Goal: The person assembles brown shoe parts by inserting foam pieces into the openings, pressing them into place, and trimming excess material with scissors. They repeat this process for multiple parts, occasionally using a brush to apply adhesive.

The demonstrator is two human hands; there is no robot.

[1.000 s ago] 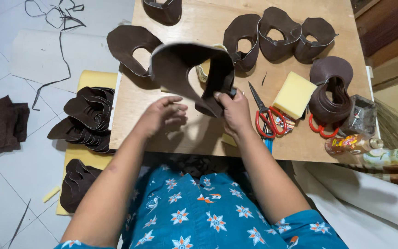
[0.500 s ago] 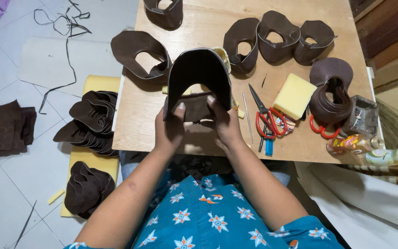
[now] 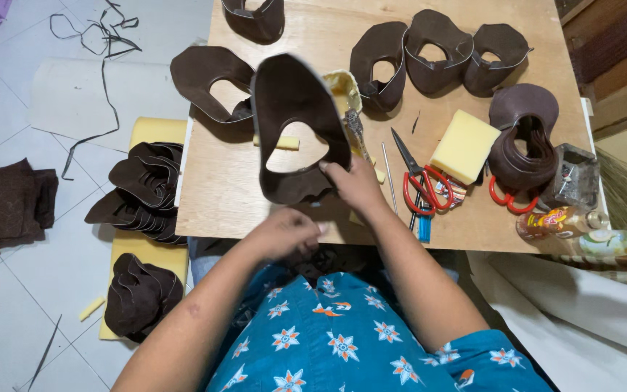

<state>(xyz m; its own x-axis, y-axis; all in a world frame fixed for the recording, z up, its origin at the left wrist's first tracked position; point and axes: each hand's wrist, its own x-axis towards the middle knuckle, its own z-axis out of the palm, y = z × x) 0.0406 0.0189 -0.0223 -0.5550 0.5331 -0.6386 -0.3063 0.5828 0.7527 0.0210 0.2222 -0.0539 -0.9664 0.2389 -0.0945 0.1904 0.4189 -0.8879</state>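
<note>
My right hand grips the lower right edge of a dark brown leather shoe upper with a cut-out hole, holding it up above the wooden table. My left hand hovers near the table's front edge just below the piece, fingers curled, holding nothing that I can see. A yellowish glue pot with a brush sits right behind the held piece.
More brown uppers lie on the table: one at the left, several at the back. Red scissors, a yellow sponge, stacked leather rings and bottles are at the right. Piles of brown pieces rest on yellow foam on the floor.
Both hands held the upper half a second ago. Now the left hand has let go and dropped toward the table edge, while the right hand lifts and turns the piece flat.
</note>
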